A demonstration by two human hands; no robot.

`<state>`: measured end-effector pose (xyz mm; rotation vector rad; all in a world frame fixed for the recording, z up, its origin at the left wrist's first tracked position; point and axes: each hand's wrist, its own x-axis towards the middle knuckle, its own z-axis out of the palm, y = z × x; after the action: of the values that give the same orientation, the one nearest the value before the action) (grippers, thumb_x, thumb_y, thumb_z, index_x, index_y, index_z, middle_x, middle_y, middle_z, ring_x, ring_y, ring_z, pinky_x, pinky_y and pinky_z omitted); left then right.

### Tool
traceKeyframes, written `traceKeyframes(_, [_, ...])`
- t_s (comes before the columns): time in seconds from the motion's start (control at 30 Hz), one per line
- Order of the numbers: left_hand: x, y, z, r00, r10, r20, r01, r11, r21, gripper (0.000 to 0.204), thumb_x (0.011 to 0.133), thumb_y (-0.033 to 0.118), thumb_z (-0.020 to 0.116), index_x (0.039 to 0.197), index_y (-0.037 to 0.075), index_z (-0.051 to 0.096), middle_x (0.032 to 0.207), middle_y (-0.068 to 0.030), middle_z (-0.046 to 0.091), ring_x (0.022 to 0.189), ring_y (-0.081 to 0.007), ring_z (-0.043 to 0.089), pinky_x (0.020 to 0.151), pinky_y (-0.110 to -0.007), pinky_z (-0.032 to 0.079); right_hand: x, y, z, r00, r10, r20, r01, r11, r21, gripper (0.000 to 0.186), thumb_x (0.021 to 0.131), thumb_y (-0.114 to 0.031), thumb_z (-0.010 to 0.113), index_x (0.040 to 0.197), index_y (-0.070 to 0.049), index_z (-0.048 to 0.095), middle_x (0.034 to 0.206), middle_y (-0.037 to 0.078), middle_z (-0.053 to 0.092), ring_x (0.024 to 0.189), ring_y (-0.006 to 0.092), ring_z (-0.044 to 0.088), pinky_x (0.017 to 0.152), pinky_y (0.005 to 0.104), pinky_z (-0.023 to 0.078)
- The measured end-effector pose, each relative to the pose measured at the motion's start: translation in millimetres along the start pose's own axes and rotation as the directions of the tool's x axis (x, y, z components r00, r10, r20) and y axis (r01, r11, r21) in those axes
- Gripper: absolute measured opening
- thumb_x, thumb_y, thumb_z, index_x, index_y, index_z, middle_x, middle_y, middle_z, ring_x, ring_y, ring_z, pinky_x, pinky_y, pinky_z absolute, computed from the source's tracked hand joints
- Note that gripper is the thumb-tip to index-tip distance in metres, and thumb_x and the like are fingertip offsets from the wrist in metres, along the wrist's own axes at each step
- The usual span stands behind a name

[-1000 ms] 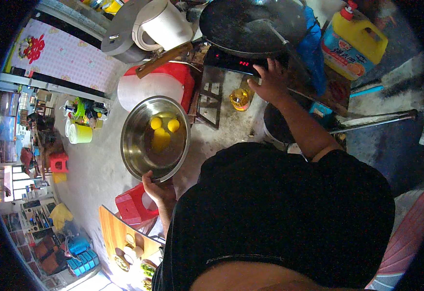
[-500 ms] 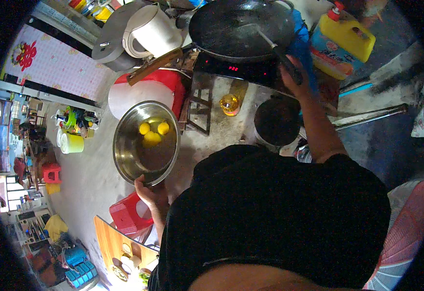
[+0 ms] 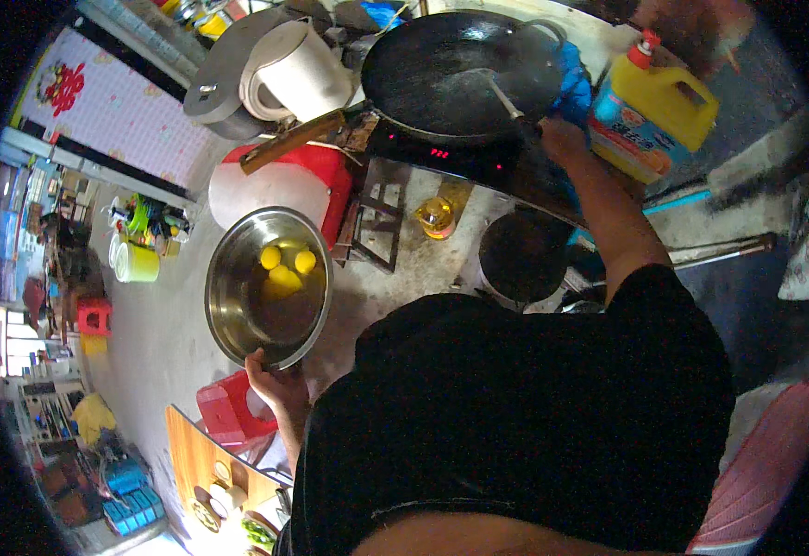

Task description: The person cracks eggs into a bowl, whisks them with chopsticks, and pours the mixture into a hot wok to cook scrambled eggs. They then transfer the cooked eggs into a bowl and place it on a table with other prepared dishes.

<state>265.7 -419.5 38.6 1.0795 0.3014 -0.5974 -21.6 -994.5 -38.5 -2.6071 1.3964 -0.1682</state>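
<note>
My left hand [image 3: 273, 378] grips the near rim of a steel bowl [image 3: 228, 320], thumb over the edge. Several raw egg yolks [image 3: 284, 280] in clear egg white lie toward the far side of the bowl, which I hold in the air left of my body. My right hand [image 3: 564, 141] is closed around the dark handle of a metal wok spatula [image 3: 504, 98]. The spatula's head rests inside a black wok [image 3: 413, 88], where a thin haze shows. Below the wok is a black induction cooker [image 3: 411, 153] with its red display lit.
A yellow jug [image 3: 650, 116] with a red pump stands right of the wok. A pale metal pitcher [image 3: 307, 74] is at its left. An oil bottle [image 3: 435, 218] and a dark round pot [image 3: 522, 255] sit below the cooker. A red stool [image 3: 233, 408] is near my left arm.
The whole view has shifted slightly, so most things appear lower. My right hand has moved a little away from me along the spatula's side; the bowl is still in my left hand.
</note>
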Motion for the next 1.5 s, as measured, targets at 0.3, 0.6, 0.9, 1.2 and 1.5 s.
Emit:
traceKeyframes(0.3, [9,-5,-6,0.986,0.164,0.011,-0.164,0.978,0.126,0.03,0.08,0.027,0.052,0.102,0.008,0.059,0.095,-0.0068,0.064,0.089,-0.0257,0.063,0.079,-0.041,0.051,-74,-2,-64,0.899,-0.122,-0.421,0.242,0.939,0.245,0.022,0.092,-0.019,0.053,0.11,-0.007,0.055,0.104,0.015,0.062,0.1,0.0376,0.059,0.085,0.0421,0.046])
traceKeyframes(0.6, [13,1,7,0.997,0.032,0.064,-0.028,0.998,-0.061,0.029,0.081,0.022,0.05,0.102,0.005,0.059,0.1,-0.0089,0.064,0.091,-0.0278,0.062,0.083,-0.042,0.051,-168,-57,-201,0.66,-0.145,-0.737,0.408,0.893,0.189,0.028,0.097,-0.022,0.046,0.117,-0.005,0.055,0.109,0.01,0.058,0.1,0.0245,0.056,0.091,0.036,0.043])
traceKeyframes(0.9, [39,3,-23,0.989,0.051,0.14,-0.052,0.999,-0.001,0.033,0.082,0.022,0.05,0.109,0.004,0.058,0.107,-0.0103,0.062,0.099,-0.0271,0.06,0.086,-0.042,0.049,-134,-121,-145,0.999,-0.051,-0.018,0.053,0.85,0.524,0.063,0.084,-0.046,0.065,0.125,-0.002,0.048,0.088,0.011,0.064,0.08,0.0229,0.061,0.075,0.0351,0.048])
traceKeyframes(1.2, [59,17,-46,0.995,-0.068,0.07,0.07,0.997,-0.021,0.027,0.08,0.025,0.051,0.097,0.005,0.059,0.098,-0.0082,0.064,0.091,-0.0241,0.061,0.08,-0.038,0.05,-158,-127,-153,0.977,0.115,0.177,-0.209,0.409,0.888,0.059,0.079,-0.017,0.059,0.135,-0.007,0.044,0.066,-0.004,0.047,0.052,0.0068,0.042,0.048,0.0213,0.032])
traceKeyframes(1.5, [68,28,-31,0.984,-0.035,0.173,0.044,0.998,-0.05,0.032,0.079,0.021,0.05,0.105,0.004,0.057,0.105,-0.009,0.061,0.096,-0.0265,0.06,0.082,-0.04,0.05,-209,-114,-150,0.983,0.168,-0.07,-0.069,0.701,0.71,0.052,0.078,-0.018,0.065,0.127,-0.009,0.051,0.078,0.002,0.056,0.06,0.0133,0.05,0.055,0.027,0.042])
